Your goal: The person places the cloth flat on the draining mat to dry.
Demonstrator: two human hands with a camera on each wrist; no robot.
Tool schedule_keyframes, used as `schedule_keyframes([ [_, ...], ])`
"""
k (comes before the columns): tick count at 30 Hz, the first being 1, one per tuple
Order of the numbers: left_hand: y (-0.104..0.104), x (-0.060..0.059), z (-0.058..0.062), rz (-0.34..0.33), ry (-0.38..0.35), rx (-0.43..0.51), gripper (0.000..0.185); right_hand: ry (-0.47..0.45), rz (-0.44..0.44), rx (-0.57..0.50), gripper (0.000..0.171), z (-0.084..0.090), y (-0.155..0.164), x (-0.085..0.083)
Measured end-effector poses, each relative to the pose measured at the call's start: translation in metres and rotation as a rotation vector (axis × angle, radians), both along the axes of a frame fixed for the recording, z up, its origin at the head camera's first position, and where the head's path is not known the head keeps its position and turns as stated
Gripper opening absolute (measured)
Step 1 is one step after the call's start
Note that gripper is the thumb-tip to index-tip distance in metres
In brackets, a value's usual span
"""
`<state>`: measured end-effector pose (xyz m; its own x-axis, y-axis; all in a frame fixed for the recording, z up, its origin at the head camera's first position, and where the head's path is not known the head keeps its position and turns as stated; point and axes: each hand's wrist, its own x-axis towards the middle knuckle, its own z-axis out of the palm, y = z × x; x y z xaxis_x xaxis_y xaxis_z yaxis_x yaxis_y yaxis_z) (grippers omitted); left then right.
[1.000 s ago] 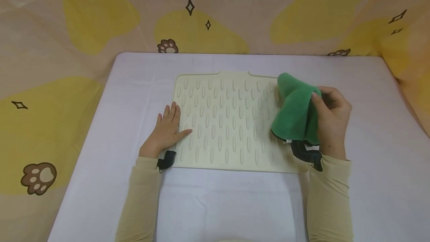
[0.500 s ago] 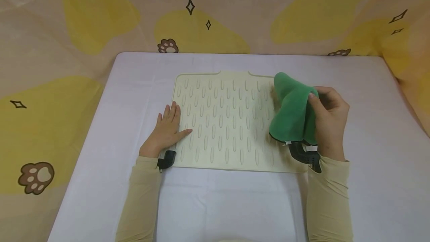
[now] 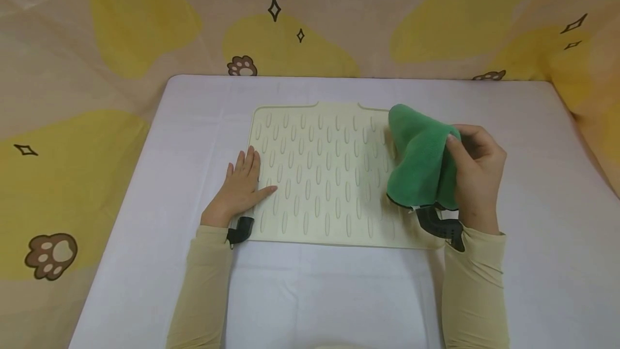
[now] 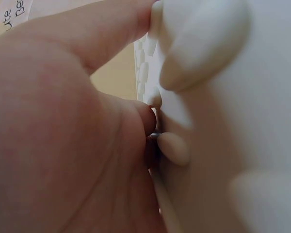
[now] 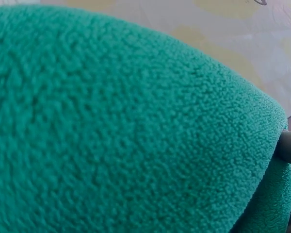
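Observation:
A cream ribbed mat (image 3: 319, 176) lies flat in the middle of the white table (image 3: 145, 220). My left hand (image 3: 242, 185) rests flat on the mat's left edge with its fingers straight; the left wrist view shows the palm (image 4: 63, 136) pressed against the raised ribs of the mat (image 4: 218, 121). My right hand (image 3: 477, 168) grips a green fleece cloth (image 3: 421, 160) over the mat's right side. The cloth (image 5: 126, 121) fills the right wrist view, with a fingertip just showing at its right edge.
A beige sheet (image 3: 97, 26) printed with yellow patches and brown paw prints hangs behind and beside the table. Bare table surface lies in front of the mat and to its right.
The right hand has shifted the green cloth slightly to the left over the mat. The left hand has stayed flat in place.

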<state>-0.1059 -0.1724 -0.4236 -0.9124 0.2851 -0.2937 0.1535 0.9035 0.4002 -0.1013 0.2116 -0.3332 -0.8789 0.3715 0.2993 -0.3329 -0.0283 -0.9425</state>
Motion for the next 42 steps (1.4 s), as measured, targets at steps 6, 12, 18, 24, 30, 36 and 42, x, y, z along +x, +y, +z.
schedule_keyframes([
  [6, 0.000, -0.001, 0.002, 0.001, -0.002, 0.004, 0.091, 0.004, -0.011, -0.005, 0.013, 0.003, -0.002, 0.000],
  [12, -0.001, -0.002, 0.002, -0.001, 0.001, 0.006, 0.091, -0.009, -0.003, -0.003, 0.013, 0.005, -0.006, 0.002],
  [18, -0.002, -0.003, 0.002, -0.003, 0.001, 0.004, 0.091, 0.000, 0.036, 0.008, 0.012, 0.007, -0.010, 0.004],
  [24, -0.003, -0.004, 0.002, -0.006, 0.007, -0.004, 0.092, 0.010, 0.064, 0.017, 0.012, 0.009, -0.013, 0.006],
  [30, -0.003, -0.005, 0.003, -0.002, 0.008, -0.004, 0.092, 0.009, 0.064, 0.031, 0.013, 0.011, -0.017, 0.007],
  [36, -0.001, -0.002, 0.004, -0.001, 0.006, -0.002, 0.091, -0.006, 0.110, 0.032, 0.011, 0.012, -0.025, 0.007],
  [42, 0.000, 0.000, 0.002, -0.008, 0.014, 0.000, 0.090, 0.011, 0.161, 0.050, 0.012, 0.015, -0.040, 0.002],
])
